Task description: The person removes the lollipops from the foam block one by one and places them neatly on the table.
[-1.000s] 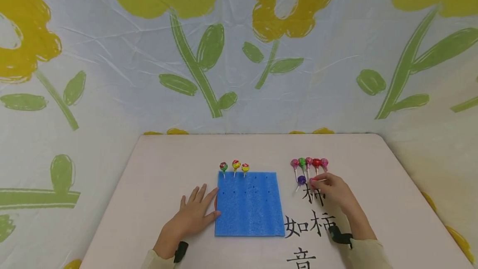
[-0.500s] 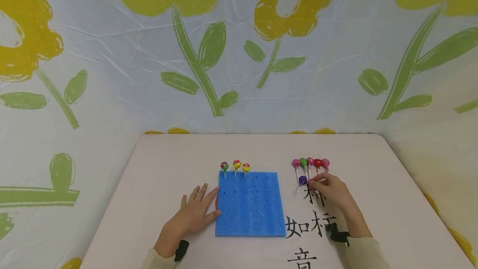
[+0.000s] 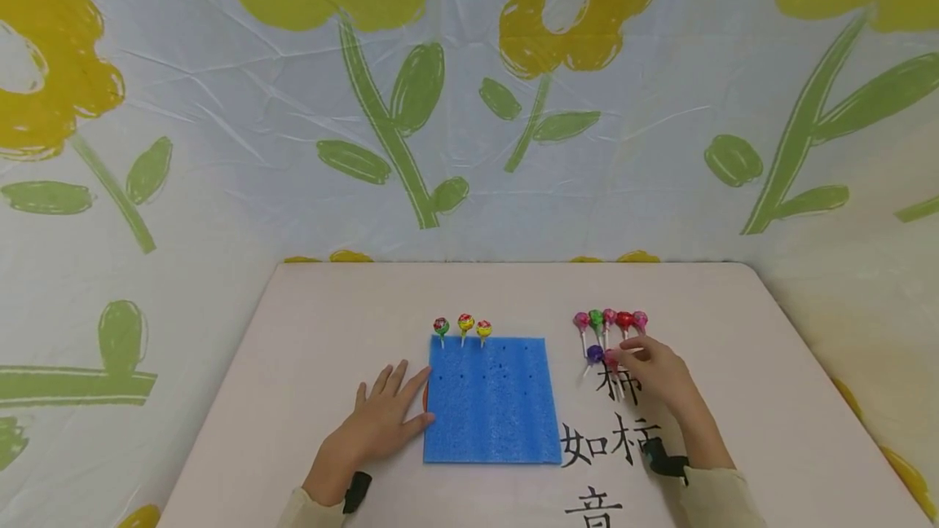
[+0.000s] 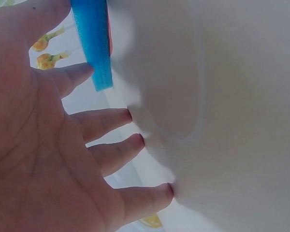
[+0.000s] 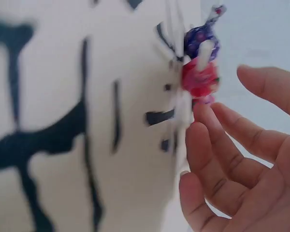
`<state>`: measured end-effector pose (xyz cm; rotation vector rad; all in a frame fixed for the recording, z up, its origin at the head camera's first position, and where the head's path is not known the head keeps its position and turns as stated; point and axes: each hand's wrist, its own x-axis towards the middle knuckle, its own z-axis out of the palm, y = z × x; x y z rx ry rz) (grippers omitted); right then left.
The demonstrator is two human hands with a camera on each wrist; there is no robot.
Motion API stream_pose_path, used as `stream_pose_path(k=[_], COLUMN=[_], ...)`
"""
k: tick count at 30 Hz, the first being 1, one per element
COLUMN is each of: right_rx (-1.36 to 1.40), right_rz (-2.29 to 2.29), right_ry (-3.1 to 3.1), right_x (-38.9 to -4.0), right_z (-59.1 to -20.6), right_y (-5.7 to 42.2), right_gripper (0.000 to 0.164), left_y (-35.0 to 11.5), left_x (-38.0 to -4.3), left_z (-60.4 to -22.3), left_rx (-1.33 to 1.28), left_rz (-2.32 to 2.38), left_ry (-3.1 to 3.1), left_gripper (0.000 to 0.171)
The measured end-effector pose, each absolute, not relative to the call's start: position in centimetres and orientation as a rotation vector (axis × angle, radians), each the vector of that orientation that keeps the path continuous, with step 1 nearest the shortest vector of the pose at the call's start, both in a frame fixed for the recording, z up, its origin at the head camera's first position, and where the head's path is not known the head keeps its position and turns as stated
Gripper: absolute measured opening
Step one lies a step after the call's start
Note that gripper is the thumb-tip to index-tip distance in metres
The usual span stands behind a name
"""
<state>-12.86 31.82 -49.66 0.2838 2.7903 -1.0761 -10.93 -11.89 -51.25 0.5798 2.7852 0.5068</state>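
Right hand (image 3: pixel 655 373): half relaxed, thumb well apart from the fingers, nothing clasped between them; a fingertip is touching or just beside the pink lollipop (image 3: pixel 612 358), I cannot tell which.
Pink lollipop: on the desk (image 3: pixel 352 308), right of the foam board's right edge, head just beside the purple lollipop (image 3: pixel 595 354), white stick slanting toward the desk's near edge.
Just changed: half a second ago thumb and forefinger were pinching that pink head; now they have parted and more of it shows.
What it means: the lollipop seems released rather than carried, so the hold looks undone for now; whether for good or for a fresh grip, I cannot tell.
Left hand (image 3: pixel 385 422): fingers spread flat, grasping nothing; thumb and forefinger tips touch the left edge of the blue foam board (image 3: pixel 487 422), as they did a second ago.
Foam board: three lollipops upright along its far edge, from the left corner: green-and-red lollipop (image 3: pixel 441 325), red-and-yellow lollipop (image 3: pixel 465 322), yellow lollipop (image 3: pixel 483 328). That count is unchanged. Holes (image 3: pixel 504 377) remain unfilled toward the far right corner and in the row nearer the desk's near edge.
Far row on the desk: a green lollipop (image 3: pixel 596 317) and a red lollipop (image 3: pixel 624 319) among three other pink ones.
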Motion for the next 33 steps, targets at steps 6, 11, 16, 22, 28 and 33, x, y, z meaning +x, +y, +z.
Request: stream_pose_path(k=[6, 11, 16, 22, 28, 33], right_rx=[0.174, 0.069, -0.004, -0.098, -0.138, -0.167], right_rz=[-1.208, -1.377, -1.504, -1.68, -1.814, -1.879], right_ry=[2.93, 2.901, 2.873, 2.782, 2.642, 2.497], right_x=[-13.0, -13.6, -14.6, -15.9, -16.7, -17.3], right_z=[-48.4, -46.8, -46.6, -47.7, -48.6, -49.1], right_y=[30.1, 27.3, 24.2, 21.1, 18.3, 16.6], right_gripper=[0.049, 0.047, 0.042, 0.039, 0.03, 0.031], left_y=[-12.0, -12.2, -12.3, -12.3, -12.1, -12.1], left_x=[-10.9, -10.8, -10.7, -10.8, -10.9, -10.9], left_z=[-51.1, -51.0, -51.0, -51.3, -51.7, -51.7], left_rx=[0.569, 0.56, 0.563, 0.584, 0.603, 0.602], left_rz=[0.511, 0.517, 0.528, 0.528, 0.512, 0.515], left_ry=[2.782, 2.783, 2.78, 2.79, 2.795, 2.794], left_gripper=[0.07, 0.069, 0.069, 0.069, 0.07, 0.07])
